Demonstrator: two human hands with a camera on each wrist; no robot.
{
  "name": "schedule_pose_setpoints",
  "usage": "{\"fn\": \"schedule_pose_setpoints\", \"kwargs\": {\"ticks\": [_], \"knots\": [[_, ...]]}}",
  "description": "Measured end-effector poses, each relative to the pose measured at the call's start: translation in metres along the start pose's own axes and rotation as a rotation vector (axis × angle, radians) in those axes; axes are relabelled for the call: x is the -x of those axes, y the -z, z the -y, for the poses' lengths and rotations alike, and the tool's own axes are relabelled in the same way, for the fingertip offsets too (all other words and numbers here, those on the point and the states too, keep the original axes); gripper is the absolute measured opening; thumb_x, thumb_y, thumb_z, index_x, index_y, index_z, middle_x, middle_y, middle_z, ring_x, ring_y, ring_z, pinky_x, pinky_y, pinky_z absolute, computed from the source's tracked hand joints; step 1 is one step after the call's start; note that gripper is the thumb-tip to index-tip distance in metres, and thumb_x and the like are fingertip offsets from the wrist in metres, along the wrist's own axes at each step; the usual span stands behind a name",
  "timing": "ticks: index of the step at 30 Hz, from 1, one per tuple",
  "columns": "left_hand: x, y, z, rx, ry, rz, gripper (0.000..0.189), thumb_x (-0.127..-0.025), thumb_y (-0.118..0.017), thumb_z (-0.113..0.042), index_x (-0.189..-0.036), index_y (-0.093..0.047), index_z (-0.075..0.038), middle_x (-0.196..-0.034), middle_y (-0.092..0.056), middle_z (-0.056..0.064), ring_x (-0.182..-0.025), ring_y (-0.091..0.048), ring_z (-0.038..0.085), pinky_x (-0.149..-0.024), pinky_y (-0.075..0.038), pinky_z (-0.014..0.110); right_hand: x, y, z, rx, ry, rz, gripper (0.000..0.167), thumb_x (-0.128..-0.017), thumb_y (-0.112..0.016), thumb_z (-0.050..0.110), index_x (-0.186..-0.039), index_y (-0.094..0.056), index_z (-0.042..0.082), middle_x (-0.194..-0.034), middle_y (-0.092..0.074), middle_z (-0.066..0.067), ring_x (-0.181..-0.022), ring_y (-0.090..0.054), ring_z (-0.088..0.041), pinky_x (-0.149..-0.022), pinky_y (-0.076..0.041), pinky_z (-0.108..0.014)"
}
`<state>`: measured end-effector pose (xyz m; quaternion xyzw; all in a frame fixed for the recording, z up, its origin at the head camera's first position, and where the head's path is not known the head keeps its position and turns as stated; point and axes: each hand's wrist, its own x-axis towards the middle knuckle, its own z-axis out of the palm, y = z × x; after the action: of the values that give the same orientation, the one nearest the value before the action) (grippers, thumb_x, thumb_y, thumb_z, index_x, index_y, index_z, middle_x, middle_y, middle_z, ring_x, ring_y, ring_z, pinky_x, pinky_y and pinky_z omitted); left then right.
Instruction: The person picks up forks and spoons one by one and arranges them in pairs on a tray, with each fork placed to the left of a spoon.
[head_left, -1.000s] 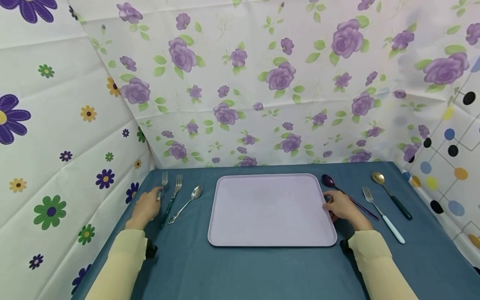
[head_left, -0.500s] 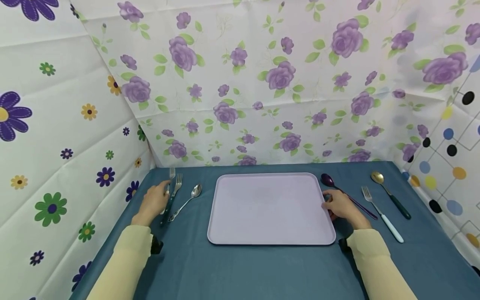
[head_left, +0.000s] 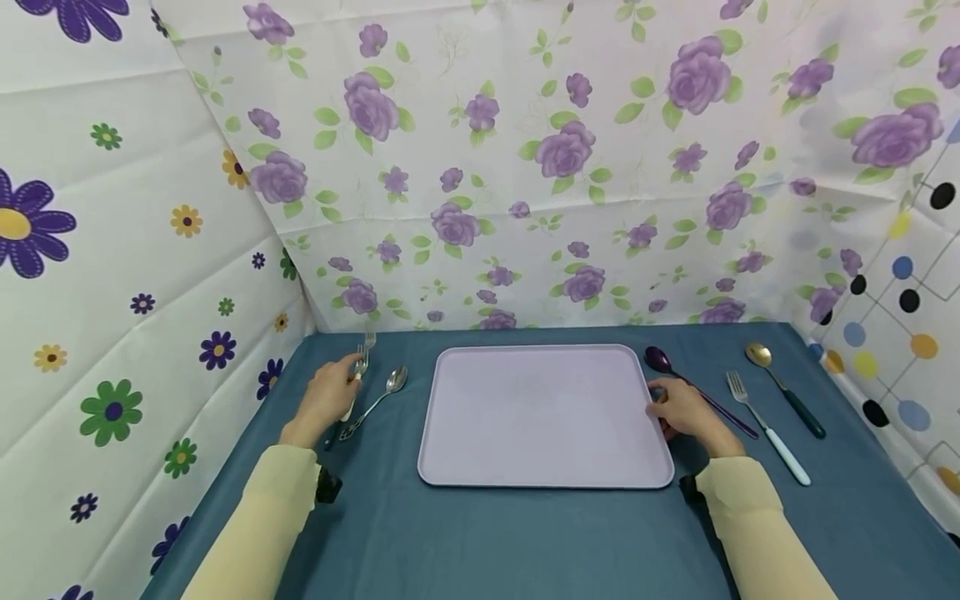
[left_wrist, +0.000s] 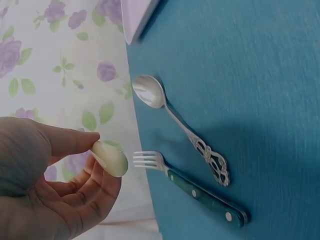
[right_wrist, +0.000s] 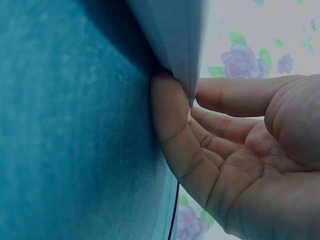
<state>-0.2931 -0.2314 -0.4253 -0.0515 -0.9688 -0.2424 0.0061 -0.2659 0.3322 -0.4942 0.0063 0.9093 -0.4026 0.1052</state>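
Note:
My left hand (head_left: 324, 398) pinches a fork (head_left: 370, 340) between thumb and fingers, raised over the cutlery on the left. In the left wrist view only its pale cream handle (left_wrist: 111, 159) shows. Below it lies a fork with a riveted green handle (left_wrist: 202, 197), partly covered by the hand in the head view. A silver spoon (head_left: 396, 380) with an openwork handle lies just to its right. My right hand (head_left: 684, 410) grips the right edge of the lilac tray (head_left: 547, 417), thumb on top and a finger under the rim (right_wrist: 182, 50).
Right of the tray lie a purple spoon (head_left: 658, 360), a fork with a white handle (head_left: 783, 454) and a gold spoon with a dark green handle (head_left: 802, 412). Flowered cloth (head_left: 480, 192) walls in the blue-covered table (head_left: 525, 542) at the back.
My left hand has carried the pale-handled fork up and to the right, from the far left to over the green-handled fork. The right hand stays at the tray edge.

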Motion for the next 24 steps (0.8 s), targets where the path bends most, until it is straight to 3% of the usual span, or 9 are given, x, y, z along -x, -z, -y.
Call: {"fn": "schedule_pose_setpoints", "kwargs": {"ticks": [6, 11, 19, 24], "knots": [[-0.001, -0.005, -0.009, -0.006, -0.031, -0.006, 0.049, -0.106, -0.052, -0.004, -0.154, -0.047, -0.001, -0.104, -0.064, 0.020, -0.081, -0.053, 0.029, -0.069, -0.042, 0.044, 0.000, 0.001, -0.001, -0.009, 0.013, 0.008, 0.052, -0.097, -0.061, -0.004, -0.143, -0.044, -0.020, -0.092, -0.066, -0.021, -0.061, -0.068, -0.022, -0.056, -0.059, -0.040], [-0.001, -0.007, -0.018, 0.013, -0.030, 0.010, 0.050, -0.106, -0.054, -0.005, -0.155, -0.046, -0.002, -0.093, -0.063, 0.014, -0.065, -0.050, 0.023, -0.061, -0.038, 0.039, -0.001, 0.001, -0.002, -0.010, 0.008, 0.014, 0.051, -0.097, -0.061, -0.003, -0.143, -0.043, -0.020, -0.093, -0.066, -0.022, -0.061, -0.068, -0.022, -0.056, -0.059, -0.040], [-0.007, -0.008, -0.030, 0.023, -0.020, 0.014, 0.051, -0.104, -0.059, -0.006, -0.154, -0.049, -0.004, -0.110, -0.069, 0.018, -0.079, -0.063, 0.023, -0.069, -0.049, 0.039, -0.002, 0.001, -0.002, 0.002, 0.007, 0.012, 0.051, -0.098, -0.061, -0.002, -0.143, -0.044, -0.019, -0.093, -0.066, -0.021, -0.061, -0.068, -0.022, -0.056, -0.059, -0.040], [-0.009, -0.011, -0.034, 0.036, -0.021, 0.046, 0.050, -0.106, -0.057, -0.007, -0.155, -0.048, -0.005, -0.108, -0.069, 0.018, -0.071, -0.060, 0.022, -0.064, -0.045, 0.037, -0.002, 0.001, -0.002, -0.006, 0.005, 0.015, 0.051, -0.098, -0.060, -0.003, -0.143, -0.043, -0.019, -0.094, -0.066, -0.022, -0.062, -0.068, -0.023, -0.057, -0.059, -0.040]]}}
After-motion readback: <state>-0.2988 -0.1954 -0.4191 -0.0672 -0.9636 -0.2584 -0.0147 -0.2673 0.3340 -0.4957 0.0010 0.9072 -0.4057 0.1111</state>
